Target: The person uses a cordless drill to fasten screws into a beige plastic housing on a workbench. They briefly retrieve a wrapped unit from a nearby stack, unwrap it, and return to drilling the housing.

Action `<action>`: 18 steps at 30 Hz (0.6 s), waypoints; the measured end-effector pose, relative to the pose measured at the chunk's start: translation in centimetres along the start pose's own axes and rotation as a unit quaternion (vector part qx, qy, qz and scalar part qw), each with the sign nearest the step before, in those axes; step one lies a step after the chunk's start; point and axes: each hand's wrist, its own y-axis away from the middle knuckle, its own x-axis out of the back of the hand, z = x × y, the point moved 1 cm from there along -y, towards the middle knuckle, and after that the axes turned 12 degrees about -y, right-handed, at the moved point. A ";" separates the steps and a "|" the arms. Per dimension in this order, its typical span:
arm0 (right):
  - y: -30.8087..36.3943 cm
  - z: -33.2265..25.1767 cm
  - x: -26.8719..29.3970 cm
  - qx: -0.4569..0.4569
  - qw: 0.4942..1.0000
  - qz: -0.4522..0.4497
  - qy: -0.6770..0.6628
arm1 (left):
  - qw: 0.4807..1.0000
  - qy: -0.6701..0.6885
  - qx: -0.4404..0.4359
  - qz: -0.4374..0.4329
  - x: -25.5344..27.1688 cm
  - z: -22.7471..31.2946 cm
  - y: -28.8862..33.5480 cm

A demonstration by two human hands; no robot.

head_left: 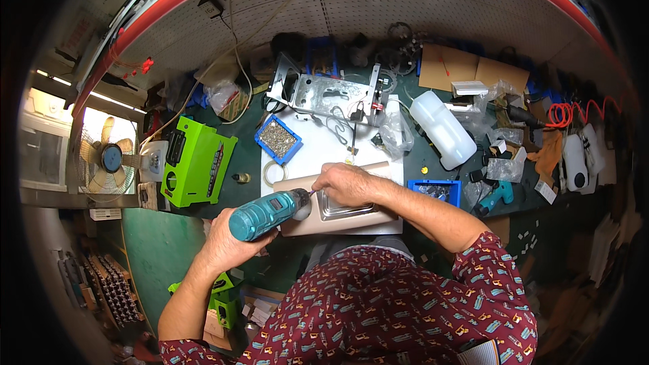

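Note:
In my left hand (pixel 233 240) is a teal cordless drill (pixel 267 215), its fingers wrapped round the handle. The drill's chuck points right, over a beige plastic panel (pixel 295 227). A recessed metallic tray (pixel 338 209) is set into that panel. My right hand (pixel 345 186) rests over the panel's far edge, thumb and fingers pinched together at the tip of the drill bit. Whatever the pinch holds is too small to make out. The panel lies on a white sheet (pixel 270 194), close to my body.
Beyond the panel sit a blue tray of screws (pixel 278 140) and a metal bracket (pixel 334 98). A bright green casing (pixel 199 162) stands left. To the right are a white plastic tank (pixel 443 128), another blue tray (pixel 454 196) and a second teal drill (pixel 499 196).

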 end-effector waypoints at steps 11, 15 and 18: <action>0.2 -0.4 -1.0 -0.020 0.996 0.081 0.036 | 0.996 0.092 -0.007 0.003 -0.6 0.0 0.6; 0.3 -0.7 -1.0 -0.028 0.995 0.085 0.043 | 0.995 0.096 -0.013 0.006 -0.7 -0.1 0.9; 0.4 -0.8 -1.1 -0.020 0.995 0.089 0.042 | 0.993 0.117 -0.012 0.001 -0.7 0.0 1.2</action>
